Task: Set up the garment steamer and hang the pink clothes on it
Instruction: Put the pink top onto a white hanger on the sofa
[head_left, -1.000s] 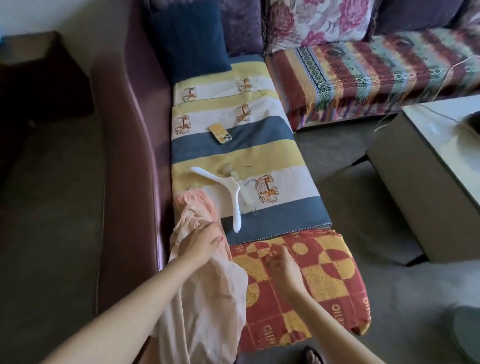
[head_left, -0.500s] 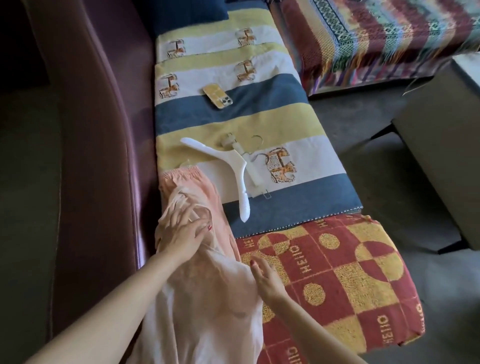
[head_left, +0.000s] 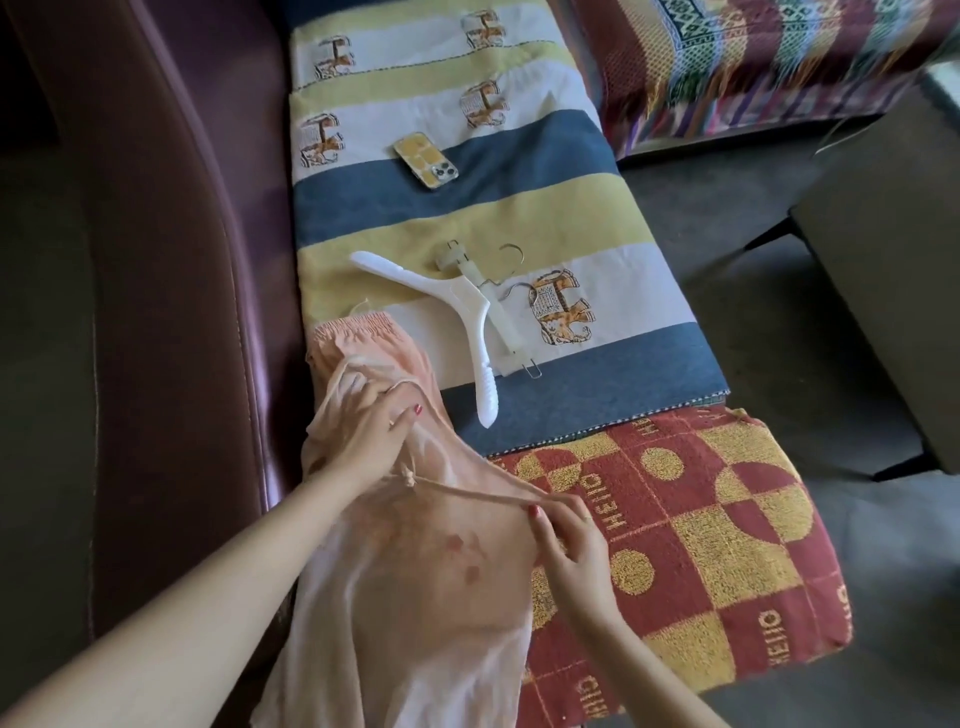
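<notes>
A pale pink garment (head_left: 415, 597) lies along the sofa seat by the armrest, over pink trousers with an elastic waist (head_left: 363, 332). My left hand (head_left: 371, 434) grips the garment's upper edge near a strap. My right hand (head_left: 569, 540) pinches the neckline edge and pulls it taut to the right. A white plastic hanger (head_left: 467, 312) lies on the striped cover just beyond the clothes, beside a clip hanger with a metal hook (head_left: 498, 296). No steamer is in view.
A phone in a yellow case (head_left: 426, 161) lies farther back on the striped cover (head_left: 519, 197). A red and yellow patterned towel (head_left: 701, 545) covers the near seat. The purple sofa armrest (head_left: 182, 260) runs on the left; a low table (head_left: 883, 260) stands right.
The view has moved closer and lower. My right hand went from the red towel to the garment's edge and now pinches it, stretching the neckline; my left hand keeps its hold on the top.
</notes>
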